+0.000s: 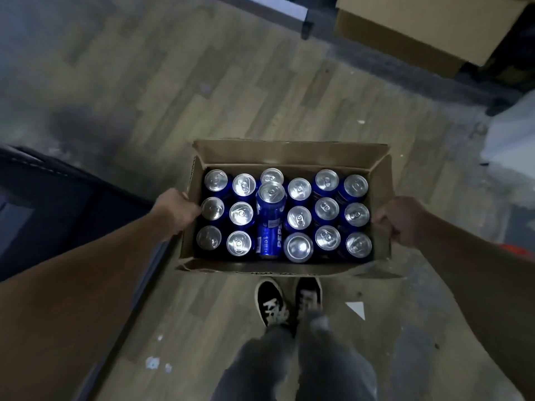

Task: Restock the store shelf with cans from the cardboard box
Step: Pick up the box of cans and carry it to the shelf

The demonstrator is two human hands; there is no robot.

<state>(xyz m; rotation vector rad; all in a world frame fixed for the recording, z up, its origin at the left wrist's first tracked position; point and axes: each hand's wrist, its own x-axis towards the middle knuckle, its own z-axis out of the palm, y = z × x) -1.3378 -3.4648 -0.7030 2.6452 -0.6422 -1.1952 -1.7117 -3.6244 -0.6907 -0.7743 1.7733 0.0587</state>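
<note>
Holding the open brown cardboard box (285, 153) of blue silver-topped cans (243, 185) over the wooden floor (173, 82), we've got left hand (176, 211) and right hand (401, 219) fingers clamped on its short ends.

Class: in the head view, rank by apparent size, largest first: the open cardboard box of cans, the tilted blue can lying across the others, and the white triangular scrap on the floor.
1. cardboard box
2. tilted blue can
3. white triangular scrap; farther from the camera, so real size is unsure.
</note>
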